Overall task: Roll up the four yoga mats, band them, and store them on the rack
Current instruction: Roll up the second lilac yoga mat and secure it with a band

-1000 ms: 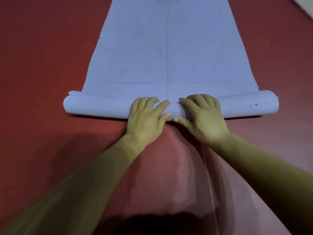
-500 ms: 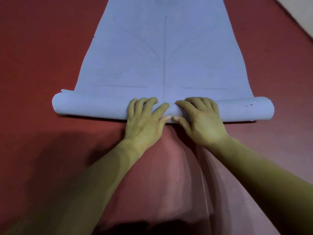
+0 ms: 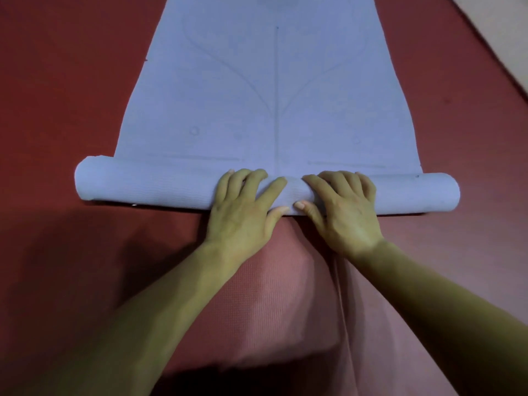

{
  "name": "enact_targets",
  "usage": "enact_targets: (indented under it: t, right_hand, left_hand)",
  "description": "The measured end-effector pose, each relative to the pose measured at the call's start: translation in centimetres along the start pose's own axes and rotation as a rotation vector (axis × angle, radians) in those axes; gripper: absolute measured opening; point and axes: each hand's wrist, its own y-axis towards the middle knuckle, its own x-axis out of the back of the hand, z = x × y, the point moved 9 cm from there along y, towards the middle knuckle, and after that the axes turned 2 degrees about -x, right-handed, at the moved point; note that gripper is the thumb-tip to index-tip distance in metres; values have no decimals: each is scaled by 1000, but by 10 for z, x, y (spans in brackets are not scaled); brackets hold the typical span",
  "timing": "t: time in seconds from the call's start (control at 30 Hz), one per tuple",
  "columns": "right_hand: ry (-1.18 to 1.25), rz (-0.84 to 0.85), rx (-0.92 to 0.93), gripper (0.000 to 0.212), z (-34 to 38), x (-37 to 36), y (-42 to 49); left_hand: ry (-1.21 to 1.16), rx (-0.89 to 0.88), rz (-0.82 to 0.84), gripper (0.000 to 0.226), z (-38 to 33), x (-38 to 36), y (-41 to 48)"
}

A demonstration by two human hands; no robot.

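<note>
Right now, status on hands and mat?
Left hand and right hand curled round the blue mat, mid-roll. Partly rolled, unbanded. Nothing blocking ahead.

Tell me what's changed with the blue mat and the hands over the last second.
The rolled end of the blue mat has crept forward, away from the person, taking in more of the flat part; the printed cross line now lies close to it. Nothing taken or let go. The left hand and right hand stay side by side at its middle, fingers curved over it.
</note>
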Motion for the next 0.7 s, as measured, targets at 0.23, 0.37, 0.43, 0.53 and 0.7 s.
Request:
enact_targets:
  t: [0.23,0.37,0.43,0.53,0.7]
  right_hand:
    - [20,167,-43,63,7,13,13]
    - [50,244,-46,66,9,12,10]
    - [74,196,-67,61,4,6,15]
    - [69,109,-41,52,1,1,17]
    - [46,168,19,56,-2,-1,30]
  left_hand:
    - [-21,-28,58,44,8,6,24]
    - [-7,-10,150,39,8,2,31]
    - [11,-12,135,39,10,-2,36]
    - [16,-58,98,47,8,-3,39]
    - [4,-8,51,45,10,2,27]
